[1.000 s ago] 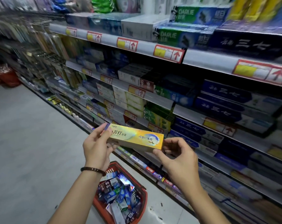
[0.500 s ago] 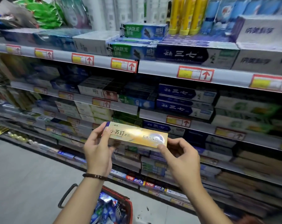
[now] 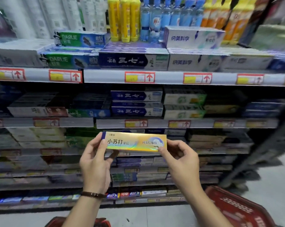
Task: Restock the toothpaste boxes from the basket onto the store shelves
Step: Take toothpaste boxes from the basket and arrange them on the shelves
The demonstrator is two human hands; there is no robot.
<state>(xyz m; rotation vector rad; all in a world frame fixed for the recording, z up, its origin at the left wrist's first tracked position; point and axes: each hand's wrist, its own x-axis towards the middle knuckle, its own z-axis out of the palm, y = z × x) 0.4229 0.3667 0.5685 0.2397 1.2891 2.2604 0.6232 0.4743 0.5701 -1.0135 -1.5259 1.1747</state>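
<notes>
Gold box (image 3: 135,142) held level in front of shelves (image 3: 138,77), at third-tier height. Left hand (image 3: 96,163) grip closed on box's left end; right hand (image 3: 181,161) pinches right end, thumb on front. Red basket (image 3: 239,208) on floor lower right, contents not visible.

Gold toothpaste box (image 3: 135,142) held level in front of the shelves (image 3: 168,78), left hand (image 3: 94,163) pinching its left end, right hand (image 3: 181,161) pinching its right end. Shelves packed with stacked toothpaste cartons; yellow bottles (image 3: 124,18) and blue bottles (image 3: 164,17) stand along the top. Red basket (image 3: 236,208) on the floor at lower right, a dark bracelet (image 3: 91,194) on the left wrist.
</notes>
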